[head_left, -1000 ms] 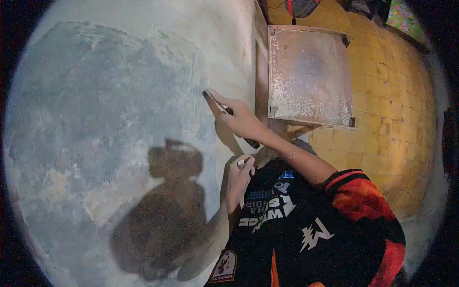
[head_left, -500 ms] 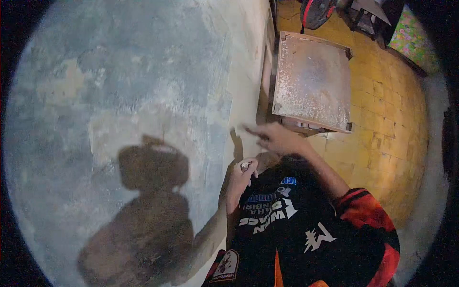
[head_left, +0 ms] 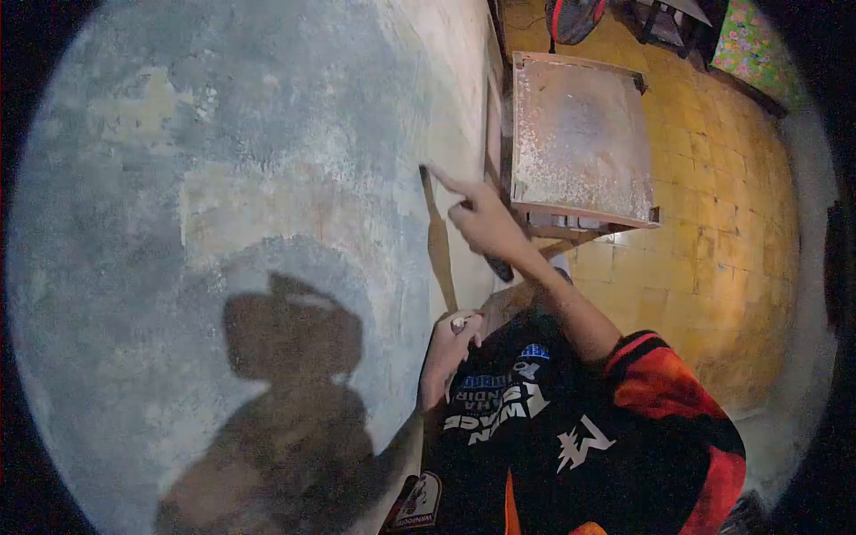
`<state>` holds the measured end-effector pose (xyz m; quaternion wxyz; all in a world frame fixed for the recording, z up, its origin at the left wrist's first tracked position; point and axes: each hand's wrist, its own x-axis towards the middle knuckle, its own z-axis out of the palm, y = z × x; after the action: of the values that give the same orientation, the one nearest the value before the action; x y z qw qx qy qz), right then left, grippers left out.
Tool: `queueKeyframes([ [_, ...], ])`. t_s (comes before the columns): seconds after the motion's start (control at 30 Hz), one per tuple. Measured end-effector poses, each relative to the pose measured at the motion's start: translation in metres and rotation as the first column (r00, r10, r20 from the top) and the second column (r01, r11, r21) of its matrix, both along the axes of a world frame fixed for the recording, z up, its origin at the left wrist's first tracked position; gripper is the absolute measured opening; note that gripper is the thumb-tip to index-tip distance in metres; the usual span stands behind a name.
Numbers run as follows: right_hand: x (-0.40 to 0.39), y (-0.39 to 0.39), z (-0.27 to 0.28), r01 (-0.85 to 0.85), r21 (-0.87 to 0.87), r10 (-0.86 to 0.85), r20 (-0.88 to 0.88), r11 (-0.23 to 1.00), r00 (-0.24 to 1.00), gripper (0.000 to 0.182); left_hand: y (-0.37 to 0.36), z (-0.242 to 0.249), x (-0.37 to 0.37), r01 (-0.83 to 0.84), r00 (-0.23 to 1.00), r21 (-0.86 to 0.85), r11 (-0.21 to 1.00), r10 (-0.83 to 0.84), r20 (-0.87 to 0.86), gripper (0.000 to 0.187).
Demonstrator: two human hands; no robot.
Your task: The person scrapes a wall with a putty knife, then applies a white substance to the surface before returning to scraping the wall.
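My right hand (head_left: 486, 218) points at the painted wall (head_left: 294, 116) with its index finger stretched out and the other fingers curled. The fingertip is at or very near the wall surface, where its dark shadow meets it; I see nothing held in this hand. Lower down, close to the wall and in front of my shirt, my left hand (head_left: 450, 352) is curled closed. A small shiny round thing (head_left: 459, 325) shows at its fingers; whether it is a ring or a held object I cannot make out.
A worn, pale-topped low table (head_left: 584, 138) stands beside the wall on yellow floor tiles (head_left: 713, 223). Behind it are a black and red fan (head_left: 575, 20) and dark furniture (head_left: 673, 25). Flowered fabric (head_left: 758, 53) lies at the far right. My shadow (head_left: 294, 330) falls across the wall.
My right hand has moved up and forward along the wall, its finger now at or near the surface. My left hand stays curled, slightly lower in view.
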<state>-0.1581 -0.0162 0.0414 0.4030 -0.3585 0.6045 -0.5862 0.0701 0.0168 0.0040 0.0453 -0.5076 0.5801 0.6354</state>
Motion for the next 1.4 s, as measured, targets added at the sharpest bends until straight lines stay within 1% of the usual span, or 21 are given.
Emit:
queueKeyframes([
  [0.07, 0.005, 0.000, -0.008, -0.004, -0.003, 0.003, -0.052, 1.000, 0.999, 0.069, -0.002, -0.008, 0.001, 0.027, 1.000, 0.006, 1.000, -0.027, 0.006, 0.027],
  [0.17, -0.016, -0.016, 0.001, 0.108, -0.086, -0.115, -0.086, 0.990, 0.990, 0.070, 0.000, -0.003, -0.006, 0.040, 0.999, -0.014, 0.999, -0.040, 0.003, 0.027],
  [0.3, -0.001, 0.005, 0.018, -0.037, 0.046, 0.034, 0.069, 0.998, 0.997, 0.068, -0.005, 0.004, -0.010, 0.064, 0.998, -0.022, 0.998, -0.063, 0.001, 0.028],
  [0.37, -0.015, -0.007, 0.001, 0.019, -0.027, -0.019, 0.007, 0.999, 1.000, 0.067, -0.003, -0.005, -0.006, 0.022, 1.000, 0.000, 1.000, -0.022, -0.005, 0.029],
  [0.43, -0.018, -0.011, 0.000, 0.056, 0.006, -0.057, 0.037, 0.998, 0.998, 0.067, -0.004, -0.007, -0.006, 0.040, 0.999, -0.010, 0.999, -0.040, 0.011, 0.029],
  [0.47, -0.013, -0.006, -0.004, 0.017, -0.002, -0.017, 0.033, 1.000, 0.999, 0.066, -0.005, -0.007, -0.007, 0.053, 0.999, -0.020, 0.998, -0.052, 0.015, 0.029],
  [0.53, -0.006, -0.016, -0.032, 0.119, -0.237, -0.167, -0.196, 0.964, 0.966, 0.068, -0.007, -0.018, -0.005, 0.030, 0.999, -0.041, 0.999, -0.031, -0.024, 0.029],
  [0.63, -0.026, -0.012, 0.002, 0.033, 0.081, -0.039, 0.063, 0.996, 0.997, 0.064, -0.004, -0.011, -0.004, 0.024, 1.000, -0.022, 0.999, -0.023, 0.020, 0.027],
  [0.7, -0.018, -0.011, -0.009, 0.030, 0.022, -0.030, 0.007, 0.999, 1.000, 0.064, 0.002, -0.008, -0.003, 0.009, 0.999, -0.003, 1.000, -0.009, 0.048, 0.027],
  [0.77, -0.009, -0.017, -0.029, 0.074, -0.163, -0.091, -0.098, 0.984, 0.991, 0.064, 0.001, -0.014, -0.001, -0.022, 0.999, -0.013, 1.000, 0.023, 0.042, 0.026],
  [0.83, -0.014, -0.018, -0.020, 0.076, -0.136, -0.092, -0.114, 0.988, 0.989, 0.063, 0.000, -0.008, -0.008, -0.020, 0.999, 0.002, 1.000, 0.020, 0.050, 0.026],
  [0.9, -0.034, -0.021, -0.005, 0.032, 0.094, -0.029, -0.037, 0.995, 0.999, 0.062, 0.003, -0.002, -0.009, -0.026, 0.998, 0.002, 1.000, 0.026, 0.060, 0.025],
  [0.93, -0.027, -0.015, -0.010, 0.025, 0.072, -0.022, -0.051, 0.997, 0.998, 0.063, 0.002, -0.007, -0.006, -0.020, 0.998, 0.011, 1.000, 0.020, 0.052, 0.025],
  [1.0, -0.013, -0.021, -0.015, 0.131, -0.237, -0.184, -0.220, 0.963, 0.958, 0.062, -0.004, -0.008, -0.005, -0.001, 0.999, 0.017, 1.000, 0.000, 0.033, 0.026],
  [1.07, -0.029, -0.018, -0.010, 0.022, 0.060, -0.012, -0.164, 0.998, 0.986, 0.062, -0.007, -0.008, -0.009, -0.010, 0.999, 0.000, 1.000, 0.010, 0.047, 0.026],
  [1.1, -0.041, -0.040, -0.015, 0.162, -0.026, -0.164, -0.225, 0.986, 0.960, 0.059, -0.002, -0.005, -0.009, -0.014, 0.998, -0.001, 1.000, 0.014, 0.056, 0.026],
  [1.17, -0.047, -0.034, -0.006, 0.088, -0.007, -0.088, -0.144, 0.996, 0.986, 0.064, 0.002, 0.002, -0.007, -0.063, 0.996, 0.022, 0.998, 0.062, 0.070, 0.026],
  [1.2, -0.032, -0.031, -0.023, 0.116, -0.211, -0.165, -0.229, 0.971, 0.959, 0.064, -0.001, 0.002, -0.013, -0.087, 0.995, 0.024, 0.996, 0.086, 0.055, 0.026],
  [1.3, -0.031, -0.044, -0.039, 0.182, -0.416, -0.374, -0.444, 0.891, 0.814, 0.065, -0.004, -0.015, -0.010, -0.032, 0.999, 0.004, 0.999, 0.032, -0.021, 0.025],
  [1.33, -0.045, -0.044, -0.016, 0.186, -0.204, -0.241, -0.288, 0.961, 0.927, 0.066, -0.007, -0.007, -0.015, -0.011, 0.999, 0.045, 0.999, 0.009, 0.051, 0.025],
  [1.4, -0.058, -0.037, 0.004, 0.030, 0.109, -0.029, -0.010, 0.994, 1.000, 0.068, -0.002, -0.008, -0.009, -0.023, 0.999, 0.021, 1.000, 0.022, 0.032, 0.025],
])
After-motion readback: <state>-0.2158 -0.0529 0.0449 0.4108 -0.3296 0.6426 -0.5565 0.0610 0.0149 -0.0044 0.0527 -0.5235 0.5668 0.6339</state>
